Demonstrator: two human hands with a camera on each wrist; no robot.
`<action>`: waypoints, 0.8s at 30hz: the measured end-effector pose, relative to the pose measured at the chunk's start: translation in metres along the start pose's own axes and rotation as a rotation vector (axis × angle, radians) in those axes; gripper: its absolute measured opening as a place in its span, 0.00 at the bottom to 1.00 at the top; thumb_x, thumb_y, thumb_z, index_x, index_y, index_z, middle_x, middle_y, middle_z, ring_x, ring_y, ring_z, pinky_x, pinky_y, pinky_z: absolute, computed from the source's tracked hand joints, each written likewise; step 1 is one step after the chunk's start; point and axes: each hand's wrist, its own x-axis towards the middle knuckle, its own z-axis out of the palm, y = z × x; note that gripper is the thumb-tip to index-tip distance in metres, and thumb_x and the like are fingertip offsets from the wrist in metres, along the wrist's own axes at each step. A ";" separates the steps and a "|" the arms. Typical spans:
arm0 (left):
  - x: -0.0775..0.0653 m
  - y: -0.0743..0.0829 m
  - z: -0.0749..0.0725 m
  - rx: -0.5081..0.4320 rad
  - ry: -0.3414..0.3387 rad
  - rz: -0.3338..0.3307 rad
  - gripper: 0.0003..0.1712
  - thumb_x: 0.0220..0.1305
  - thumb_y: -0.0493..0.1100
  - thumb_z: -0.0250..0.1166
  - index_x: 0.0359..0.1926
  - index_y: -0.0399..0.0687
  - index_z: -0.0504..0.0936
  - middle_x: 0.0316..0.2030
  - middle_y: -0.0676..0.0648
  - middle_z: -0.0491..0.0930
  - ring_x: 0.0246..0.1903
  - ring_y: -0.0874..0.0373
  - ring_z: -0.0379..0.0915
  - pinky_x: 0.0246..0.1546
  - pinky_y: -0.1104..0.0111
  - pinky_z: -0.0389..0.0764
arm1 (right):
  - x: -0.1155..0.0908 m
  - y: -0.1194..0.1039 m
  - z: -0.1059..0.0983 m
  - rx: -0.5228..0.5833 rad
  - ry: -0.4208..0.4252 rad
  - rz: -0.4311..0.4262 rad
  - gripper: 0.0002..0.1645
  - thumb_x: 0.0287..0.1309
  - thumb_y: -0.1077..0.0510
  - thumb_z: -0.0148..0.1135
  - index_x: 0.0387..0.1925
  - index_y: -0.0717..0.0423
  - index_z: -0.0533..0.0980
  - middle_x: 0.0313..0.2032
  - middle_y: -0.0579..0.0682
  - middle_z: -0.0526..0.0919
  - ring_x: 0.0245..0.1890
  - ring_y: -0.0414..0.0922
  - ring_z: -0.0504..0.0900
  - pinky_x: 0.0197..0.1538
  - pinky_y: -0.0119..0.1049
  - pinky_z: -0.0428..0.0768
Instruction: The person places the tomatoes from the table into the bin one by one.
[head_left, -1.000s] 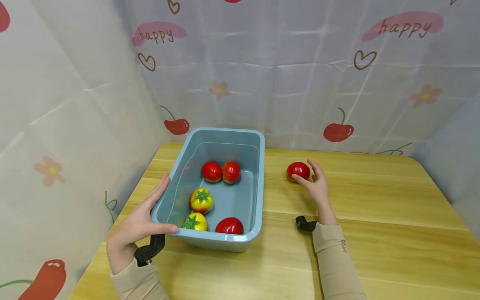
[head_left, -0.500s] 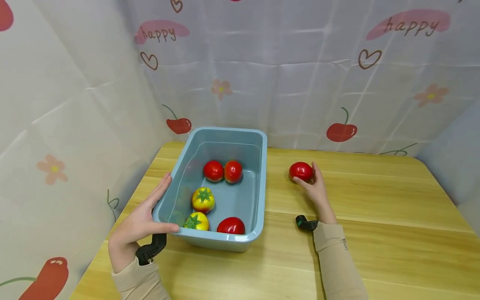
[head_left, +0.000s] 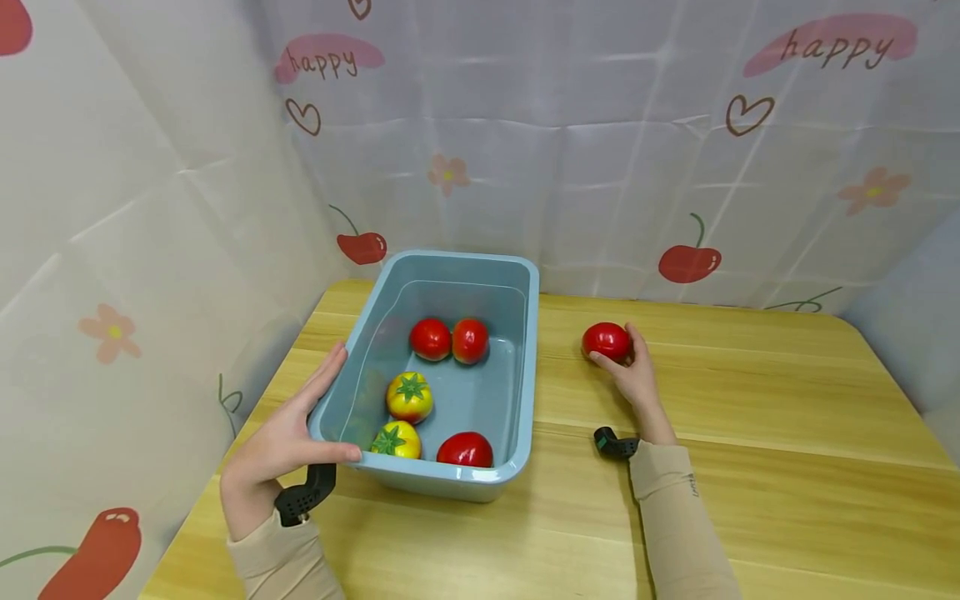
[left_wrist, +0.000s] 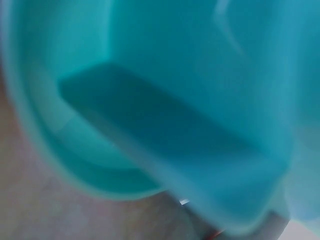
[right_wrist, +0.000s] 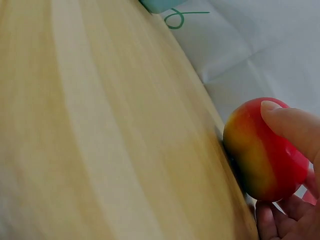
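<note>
At the back of the table, my right hand (head_left: 636, 373) holds a glossy red-and-yellow fruit (head_left: 606, 342). The right wrist view shows my thumb on one side of the fruit (right_wrist: 265, 155) and fingers on the other, with the fruit low at the tabletop. A blue plastic bin (head_left: 450, 473) stands to its left. My left hand (head_left: 281, 437) rests at the bin's near left corner, thumb along the front rim and straight fingers against the left side. Inside lie two yellow tomatoes (head_left: 409, 397) with green star-shaped tops, and several red fruits (head_left: 465, 450). Blurred blue plastic (left_wrist: 190, 125) fills the left wrist view.
The wooden table (head_left: 780, 433) extends right of the bin and in front of it. A white printed curtain (head_left: 562, 167) rises along the table's back edge, and another sheet (head_left: 150, 250) hangs on the left. A black camera mount (head_left: 615, 443) sits at my right wrist.
My right fingers have come in around the red-and-yellow fruit, where before a gap showed beside it. The left hand stays at the bin's corner. The whole head view has shifted slightly.
</note>
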 end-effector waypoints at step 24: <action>-0.001 -0.002 -0.001 -0.007 0.004 -0.010 0.65 0.41 0.35 0.76 0.74 0.52 0.44 0.73 0.55 0.38 0.69 0.46 0.37 0.55 0.82 0.56 | -0.012 -0.009 -0.004 0.018 0.024 0.103 0.52 0.52 0.48 0.69 0.71 0.57 0.51 0.66 0.61 0.59 0.62 0.57 0.61 0.63 0.49 0.61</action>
